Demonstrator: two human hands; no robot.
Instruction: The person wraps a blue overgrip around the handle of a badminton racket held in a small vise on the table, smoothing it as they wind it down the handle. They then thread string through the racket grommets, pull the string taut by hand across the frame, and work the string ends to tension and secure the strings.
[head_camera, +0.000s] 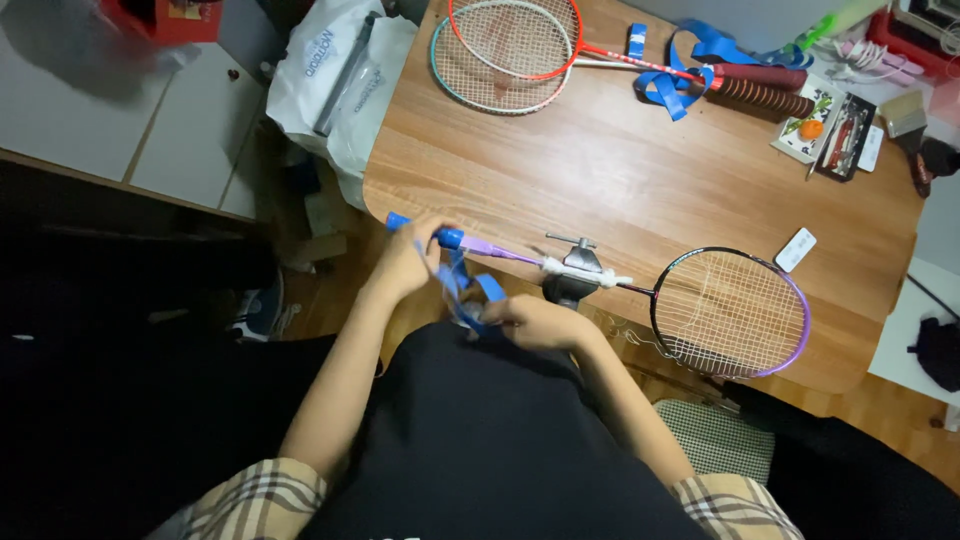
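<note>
At about 9 o'clock from the middle of the view, the left hand (408, 262) is closed around the handle of a purple racket (640, 290), near the blue butt end (398, 220) of the grip. The handle lies across the near edge of the wooden worktop (620, 170) and points toward 9 o'clock. A strip of blue grip tape (462, 292) hangs from the handle in a loose loop between both hands.

At about 6 o'clock from the handle, the right hand (535, 322) is closed on the lower end of this tape, close to the person's black shirt.

Farther right, a small metal clamp (578, 268) on the worktop edge holds the racket shaft, with white padding around it. The purple-rimmed head rests on the worktop at about 3 o'clock from the hands, and a small white card (796, 249) lies just beside it at 1 o'clock.

At 12 o'clock, far from the hands, two more rackets (510, 45) lie overlapped, one red, one green. More blue tape (700, 55) lies by their handles.
</note>
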